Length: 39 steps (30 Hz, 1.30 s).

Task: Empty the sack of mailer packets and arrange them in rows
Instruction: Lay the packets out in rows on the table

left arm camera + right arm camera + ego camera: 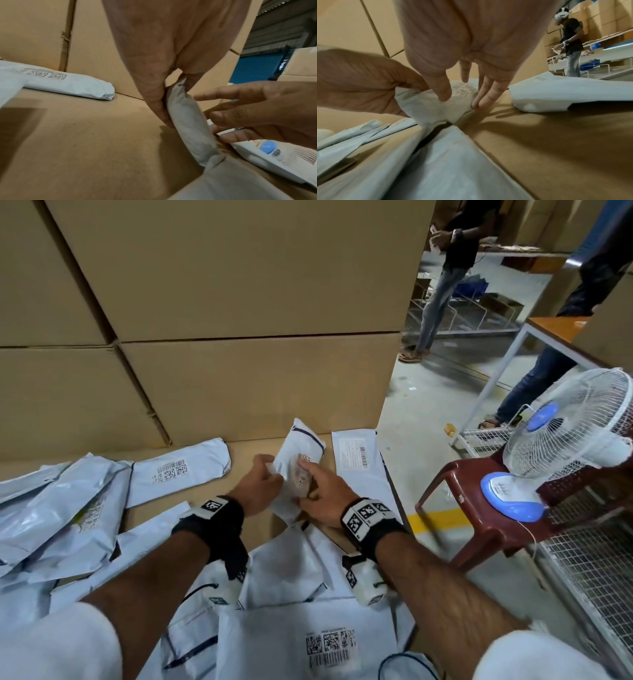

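At frame centre of the head view, a mailer packet (301,460) is pinched at its edge by the left hand (260,486) — the right hand (323,494) lies on it, fingers nearly straight. It is best laid flat, parallel to the placed packet (356,463) — edges aligned, no overlap.

The head camera looks forward and down from above onto a cardboard surface (260,453), both forearms reaching away from it, stacked boxes (239,285) filling the far side. The left wrist camera sits low, very near the left hand (154,75), facing along the fingers toward the boxes. The right wrist camera looks likewise past the right hand (453,54). All three share the held packet (299,463) (188,121) (436,102).
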Motion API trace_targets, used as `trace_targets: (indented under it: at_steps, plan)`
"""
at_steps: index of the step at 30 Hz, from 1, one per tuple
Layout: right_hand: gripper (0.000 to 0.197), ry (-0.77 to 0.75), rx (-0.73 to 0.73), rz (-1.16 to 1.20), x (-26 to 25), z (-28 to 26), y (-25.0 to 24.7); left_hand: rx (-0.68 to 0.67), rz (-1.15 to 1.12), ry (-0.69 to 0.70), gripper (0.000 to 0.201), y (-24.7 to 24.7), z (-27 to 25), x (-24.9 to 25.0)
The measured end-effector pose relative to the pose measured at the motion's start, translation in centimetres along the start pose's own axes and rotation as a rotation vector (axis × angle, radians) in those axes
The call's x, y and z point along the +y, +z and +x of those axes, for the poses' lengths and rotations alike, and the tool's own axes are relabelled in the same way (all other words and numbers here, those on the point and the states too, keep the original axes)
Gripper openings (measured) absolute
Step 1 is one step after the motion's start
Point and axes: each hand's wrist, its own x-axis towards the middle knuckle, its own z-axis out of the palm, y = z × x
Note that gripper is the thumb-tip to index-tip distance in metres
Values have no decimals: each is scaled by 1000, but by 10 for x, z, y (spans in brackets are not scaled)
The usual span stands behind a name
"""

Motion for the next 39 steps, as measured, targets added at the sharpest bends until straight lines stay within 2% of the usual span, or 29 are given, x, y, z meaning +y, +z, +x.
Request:
trace_targets:
  at_steps: [1,3,4,6,7,10,11,13,14,15,19,23,25,28,31,33,35,36,39]
  plan:
    - [70,1,60,-43,2,0,-1,4,4,-2,42,-1,1,-2]
    - [50,67,252,-300,8,-2,-9,20,-1,-9,44,-4,3,-5]
    - [51,151,304,-449,14,-5,-15,35,-23,-5,44,-6,4,-7]
    - [68,342,199,-572,31,-11,-24,68,-77,13,38,-7,3,-9]
    - [72,381,122,-568,39,-14,-25,72,-97,18,34,-5,3,-10]
    - [66,303,47,-559,57,-20,-22,-3,-156,-37,20,7,-2,-8]
    - [64,270,45,-572,59,-21,-20,-57,-104,-36,31,11,-3,-8]
    - [63,247,41,-574,59,-24,-19,-156,227,33,81,17,-2,-7]
    - [63,252,39,-568,58,-25,-19,-167,414,83,97,21,0,-7]
    - [64,262,37,-564,58,-25,-18,-156,541,123,102,24,-2,-6]
    - [63,289,22,-569,54,-23,-17,-98,665,141,86,31,-6,0]
    - [60,296,13,-562,48,-24,-20,-166,748,138,76,27,-8,2]
    - [61,300,10,-527,43,-27,-23,-191,782,157,77,23,-11,2]
    - [66,241,83,-440,27,-43,-32,-163,802,151,86,13,-21,1]
    - [59,156,150,-362,15,-67,-37,-178,831,117,75,-1,-43,1]
    - [52,187,1,-351,9,-86,-36,-278,893,82,76,-6,-62,-1]
    - [59,194,-213,-438,8,-103,-28,-362,942,40,84,-8,-77,-7]
    - [65,183,-269,-492,7,-111,-23,-377,956,27,86,-9,-83,-10]
    - [75,170,-216,-560,7,-129,-2,-354,988,47,76,-8,-100,-19]
